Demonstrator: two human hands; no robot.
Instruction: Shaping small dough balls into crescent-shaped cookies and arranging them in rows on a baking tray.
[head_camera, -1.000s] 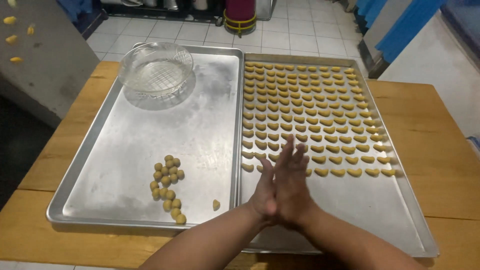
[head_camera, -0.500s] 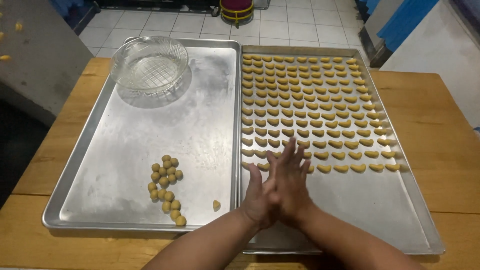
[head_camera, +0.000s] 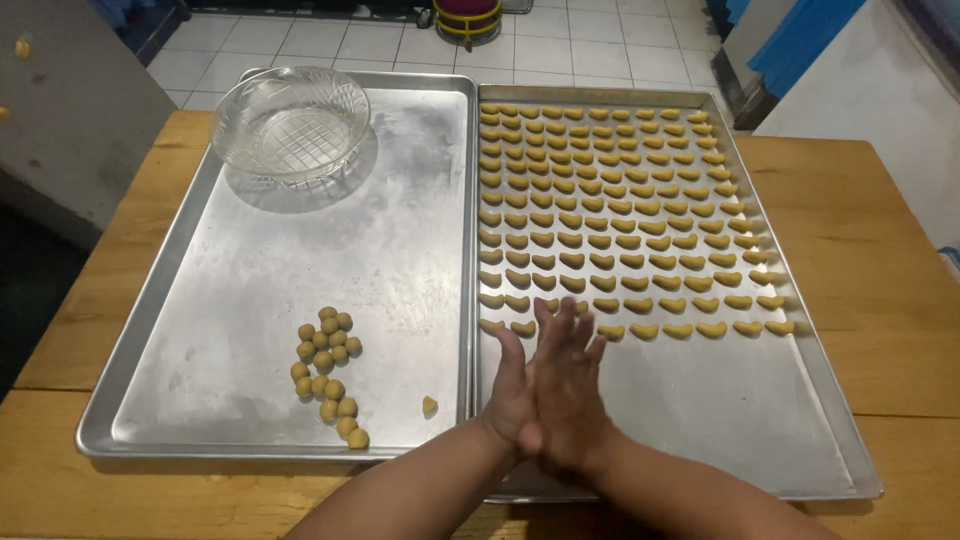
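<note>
Hands: we see the left hand (head_camera: 512, 385) and right hand (head_camera: 568, 385) pressed palm to palm, fingers straight; anything between them is hidden.
Place: over the right baking tray (head_camera: 800, 420), just below the rows of crescent dough pieces (head_camera: 620, 210).
Change: the palms stay together as before.
Nearby: dough balls (head_camera: 328, 375) cluster on the left baking tray (head_camera: 270, 270), well left of the hands.
Far corner: glass bowl (head_camera: 291, 125).

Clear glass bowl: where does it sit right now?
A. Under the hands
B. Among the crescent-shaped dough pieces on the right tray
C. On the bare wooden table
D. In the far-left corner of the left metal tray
D: the clear glass bowl rests in the far-left corner of the left metal tray, away from the cluster of small yellow dough balls near that tray's front edge.
</note>
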